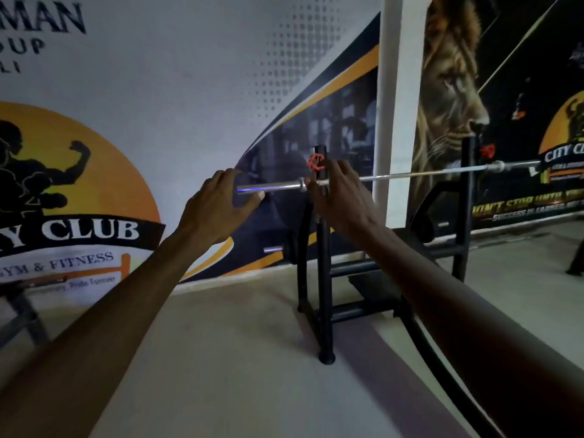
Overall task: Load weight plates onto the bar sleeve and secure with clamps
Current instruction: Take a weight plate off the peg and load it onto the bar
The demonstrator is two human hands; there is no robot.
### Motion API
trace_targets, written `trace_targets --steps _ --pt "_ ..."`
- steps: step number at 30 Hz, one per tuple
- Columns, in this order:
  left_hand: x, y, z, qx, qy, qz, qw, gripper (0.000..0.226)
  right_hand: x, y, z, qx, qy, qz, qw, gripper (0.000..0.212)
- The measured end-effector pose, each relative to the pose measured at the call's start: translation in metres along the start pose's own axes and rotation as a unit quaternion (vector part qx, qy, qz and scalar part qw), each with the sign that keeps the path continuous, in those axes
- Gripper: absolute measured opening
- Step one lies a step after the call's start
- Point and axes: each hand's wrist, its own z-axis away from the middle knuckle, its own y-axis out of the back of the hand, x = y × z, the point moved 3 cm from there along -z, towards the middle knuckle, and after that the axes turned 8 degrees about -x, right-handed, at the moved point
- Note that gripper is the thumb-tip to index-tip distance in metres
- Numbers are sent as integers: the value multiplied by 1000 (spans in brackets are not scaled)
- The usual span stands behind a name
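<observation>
The barbell (426, 173) lies across a black rack, and its chrome left sleeve (278, 186) is bare, with no plates on it. My left hand (218, 207) cups the outer end of the sleeve, fingers curved loosely over the top and the thumb under it. My right hand (338, 197) is at the sleeve's inner collar by the near upright (324, 279), with fingers spread and the thumb touching the collar. A red clamp (315, 164) hangs on that upright just above my right hand. A second red clamp (486, 152) hangs on the far upright.
A short chrome peg (272, 249) sticks out low on the rack, with a dark disc behind it. A black bench (423, 235) sits between the uprights. The postered wall (158, 90) stands close behind the bar. A dark frame (25, 317) stands at far left on the pale floor.
</observation>
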Motion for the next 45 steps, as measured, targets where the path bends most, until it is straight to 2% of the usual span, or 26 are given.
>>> trace_targets --steps 4,9,13,16,22,29,34,45 --pt "-74 -70 -22 -58 66 34 996 65 26 -94 -23 -54 -53 -62 995 48" --pt "-166 -155 -61 -93 118 68 986 56 60 -228 -66 -110 -90 -124 982 44" --pt "-235 -207 -98 -112 136 72 982 58 80 -328 -109 -155 -99 -126 975 44" --pt "-284 -233 -122 -123 146 73 979 51 87 -397 -135 -191 -109 -120 968 43" --pt "-400 -296 -164 -150 114 -4 982 56 85 -525 -178 -240 -112 -132 955 51" --pt "-547 -375 -219 -185 94 9 978 56 80 -695 -215 -319 -143 -78 934 62" --pt "-647 -422 -283 -240 78 26 967 58 83 -797 -267 -321 -192 -68 925 59" --pt "-826 -564 -444 -285 -5 3 959 59 137 -993 -390 -322 -292 -31 900 61"
